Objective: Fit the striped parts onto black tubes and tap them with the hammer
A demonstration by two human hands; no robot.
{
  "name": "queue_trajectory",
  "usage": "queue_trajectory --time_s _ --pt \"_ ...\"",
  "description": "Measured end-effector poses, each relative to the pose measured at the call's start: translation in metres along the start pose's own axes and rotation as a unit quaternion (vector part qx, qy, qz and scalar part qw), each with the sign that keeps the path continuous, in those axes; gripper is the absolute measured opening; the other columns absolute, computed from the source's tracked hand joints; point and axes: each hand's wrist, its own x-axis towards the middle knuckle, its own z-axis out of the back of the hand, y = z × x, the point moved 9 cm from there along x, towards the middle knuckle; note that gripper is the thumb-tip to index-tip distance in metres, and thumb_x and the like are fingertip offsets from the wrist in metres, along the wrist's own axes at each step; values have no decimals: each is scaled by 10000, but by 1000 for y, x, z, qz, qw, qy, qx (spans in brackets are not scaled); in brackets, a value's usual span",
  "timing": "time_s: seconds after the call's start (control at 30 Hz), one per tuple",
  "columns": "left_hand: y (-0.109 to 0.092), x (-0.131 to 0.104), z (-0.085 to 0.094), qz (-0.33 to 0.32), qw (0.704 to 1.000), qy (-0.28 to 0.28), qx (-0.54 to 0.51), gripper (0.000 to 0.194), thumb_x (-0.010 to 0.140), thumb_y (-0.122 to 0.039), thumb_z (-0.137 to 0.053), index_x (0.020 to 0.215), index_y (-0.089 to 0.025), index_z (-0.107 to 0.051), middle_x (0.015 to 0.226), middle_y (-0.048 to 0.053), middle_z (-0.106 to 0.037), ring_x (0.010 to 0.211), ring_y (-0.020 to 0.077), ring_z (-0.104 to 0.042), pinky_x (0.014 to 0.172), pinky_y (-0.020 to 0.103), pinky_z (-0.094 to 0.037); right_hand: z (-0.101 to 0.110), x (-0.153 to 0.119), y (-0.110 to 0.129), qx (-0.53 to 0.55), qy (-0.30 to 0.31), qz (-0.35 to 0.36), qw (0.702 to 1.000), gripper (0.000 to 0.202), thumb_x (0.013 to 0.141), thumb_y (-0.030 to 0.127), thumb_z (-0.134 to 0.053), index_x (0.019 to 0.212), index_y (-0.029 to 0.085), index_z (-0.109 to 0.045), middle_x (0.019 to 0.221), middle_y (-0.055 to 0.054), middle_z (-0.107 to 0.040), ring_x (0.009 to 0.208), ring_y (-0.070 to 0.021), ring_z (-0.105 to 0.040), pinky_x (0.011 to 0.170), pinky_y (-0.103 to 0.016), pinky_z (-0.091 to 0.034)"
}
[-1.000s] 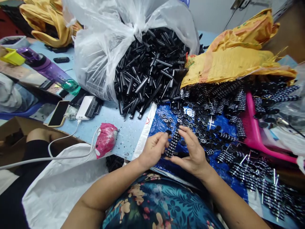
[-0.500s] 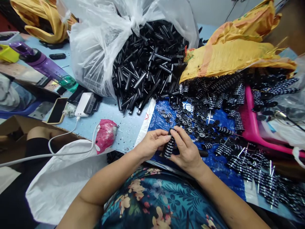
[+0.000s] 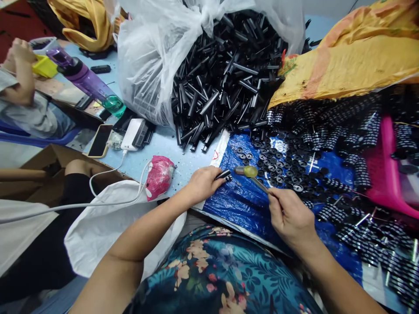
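At the left of the counter [image 3: 188, 158], a purple bottle [image 3: 83, 80], a phone [image 3: 100, 141] and a white device [image 3: 132, 134] are set well apart from the black parts, presumably so that they are not mixed in. A pink bundle [image 3: 160, 174] is rested near the front edge; why it is put there cannot be told. In the middle, black tubes [image 3: 225, 83] are spilled from a clear plastic bag [image 3: 144, 69], seemingly contained yet left easy to pick from. A blue sheet [image 3: 238, 205] is spread before the person, and small round caps [image 3: 276, 168] are heaped on it, probably for easy reach. Farther right, patterned rollers [image 3: 363, 244] are piled below a yellow sack [image 3: 343, 65] and around a pink basket [image 3: 393, 165].

Of the hands, the left hand [image 3: 203, 185] is closed, and by it a black cylinder [image 3: 224, 175] with white marks is gripped over the sheet's left part, its free end pointed right, apparently to be steadied. The right hand [image 3: 293, 218] is curled tight around the thin handle of a mallet [image 3: 250, 171], gripped well away from the head, perhaps for leverage; the head is held just beside the cylinder's end, and no contact can be made out
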Motion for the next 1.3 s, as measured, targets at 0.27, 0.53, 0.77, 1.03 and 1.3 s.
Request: queue_trajectory --time_s 0.27,0.53,0.77,1.03,1.3 --pt "-5 -7 -15 -5 999 0 33 238 961 -315 -559 1125 -153 -617 1063 123 -695 986 252 -658 869 383 -514 11 -22 -16 -178 -3 -11 984 218 927 285 -673 1089 138 -672 963 -126 -704 814 -257 -666 732 -384 -547" --pt "15 1 -6 50 981 -61 -178 191 901 -357 -613 949 -172 -616 786 9 -623 670 137 -551 644 273 -426 -22 -34 19 71 133 38 988 202 982 243 -581 1161 182 -653 1042 -104 -708 905 -205 -693 813 -330 -602" --pt "34 0 16 93 971 -133 -178 251 904 -345 -596 1018 -130 -658 801 58 -646 700 168 -577 690 315 -456 6 -56 -6 35 81 14 996 340 902 339 -711 1205 195 -657 1099 -124 -694 968 -261 -685 849 -413 -603" --pt "-35 -8 -17 -139 968 -84 194 390 998 -258 -438 1359 -171 -555 1163 164 -669 992 273 -589 827 406 -432 15 -91 -36 85 58 -118 988 213 959 270 -608 1142 217 -704 1031 -81 -725 889 -206 -722 807 -338 -627" --pt "-31 -4 6 -92 971 -210 63 374 1004 -279 -419 1300 -140 -602 1125 169 -696 976 250 -626 827 400 -462 -21 -46 -45 430 -54 -352 830 287 927 437 -660 1046 186 -732 869 -49 -748 698 -165 -739 652 -290 -657"
